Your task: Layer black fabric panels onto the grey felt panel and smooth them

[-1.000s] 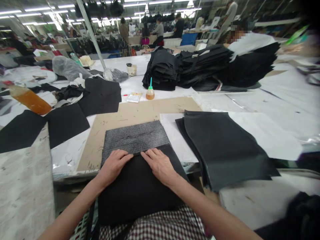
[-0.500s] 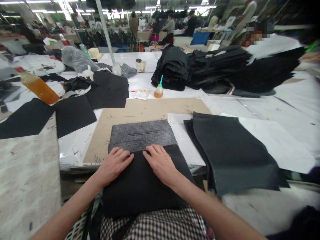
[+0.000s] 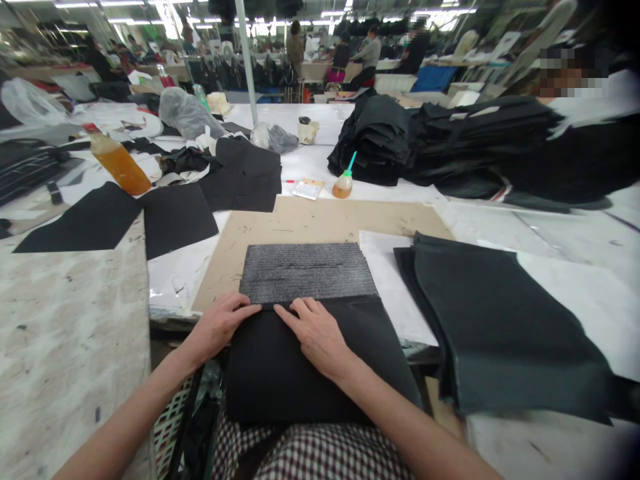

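Both hands lie flat and open, gripping nothing: the left hand and the right hand press their fingertips along the upper edge of a black fabric panel, which sits right in front of the person, its far edge meeting a grey ribbed piece at twelve o'clock and its near part hanging off the table edge onto the lap. That overhang looks like the main risk — the hanging weight could drag the panel toward six o'clock if the pressure eases, pulling its edge crooked against the grey piece; uneven pressure between the two hands might also wrinkle it. The grey piece rests on a brown cardboard sheet scored with marks, on a white worktable that is mottled at nine o'clock. A stack of black panels lies at three o'clock, a small glue bottle at one o'clock, a large amber bottle at ten o'clock beside loose black pieces. Beyond, heaps of black fabric — and a bright, strip-lit workshop with other people at distant tables.
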A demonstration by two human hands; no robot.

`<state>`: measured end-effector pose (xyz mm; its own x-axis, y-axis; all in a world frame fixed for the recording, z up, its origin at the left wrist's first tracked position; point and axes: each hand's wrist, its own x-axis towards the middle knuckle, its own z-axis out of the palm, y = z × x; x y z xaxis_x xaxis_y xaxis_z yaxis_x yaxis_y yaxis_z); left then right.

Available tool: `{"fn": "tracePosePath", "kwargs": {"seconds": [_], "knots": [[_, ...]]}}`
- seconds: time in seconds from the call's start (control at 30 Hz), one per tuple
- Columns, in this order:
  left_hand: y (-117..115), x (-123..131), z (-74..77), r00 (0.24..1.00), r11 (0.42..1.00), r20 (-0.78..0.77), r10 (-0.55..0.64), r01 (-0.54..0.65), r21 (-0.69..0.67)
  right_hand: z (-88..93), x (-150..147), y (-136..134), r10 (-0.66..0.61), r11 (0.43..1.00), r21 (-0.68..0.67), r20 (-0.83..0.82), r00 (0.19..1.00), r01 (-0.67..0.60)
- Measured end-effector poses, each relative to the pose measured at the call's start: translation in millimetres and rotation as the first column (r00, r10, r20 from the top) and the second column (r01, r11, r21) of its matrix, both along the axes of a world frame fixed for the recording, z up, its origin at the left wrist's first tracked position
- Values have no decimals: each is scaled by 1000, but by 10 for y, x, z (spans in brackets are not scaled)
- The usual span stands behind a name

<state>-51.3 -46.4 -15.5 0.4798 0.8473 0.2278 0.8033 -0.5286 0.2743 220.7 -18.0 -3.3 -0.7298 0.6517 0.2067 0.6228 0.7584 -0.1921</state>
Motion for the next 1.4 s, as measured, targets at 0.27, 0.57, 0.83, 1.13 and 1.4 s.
{"fn": "tracePosePath", "kwargs": {"seconds": [0.27, 0.57, 0.83, 1.13, 1.4], "knots": [[-69, 12, 106, 979, 999, -204, -26, 35, 40, 15, -80, 10, 28, 997, 62, 86, 996, -33], [-129, -73, 158, 951, 994, -302, -65, 87, 59, -14, -62, -3, 19, 998, 62, 64, 998, -23], [-369, -363, 200, 938, 995, -342, 62, -33, 89, -37, -27, -23, 13, 995, 99, -9, 1000, -12], [-156, 542, 289, 986, 982, -76, 149, -138, 131, -13, 29, -29, 11, 994, 107, -42, 999, -6], [-30, 654, 136, 965, 982, -252, 78, -31, 184, -35, 1014, 132, -143, 988, 61, 5, 990, 143]]}}
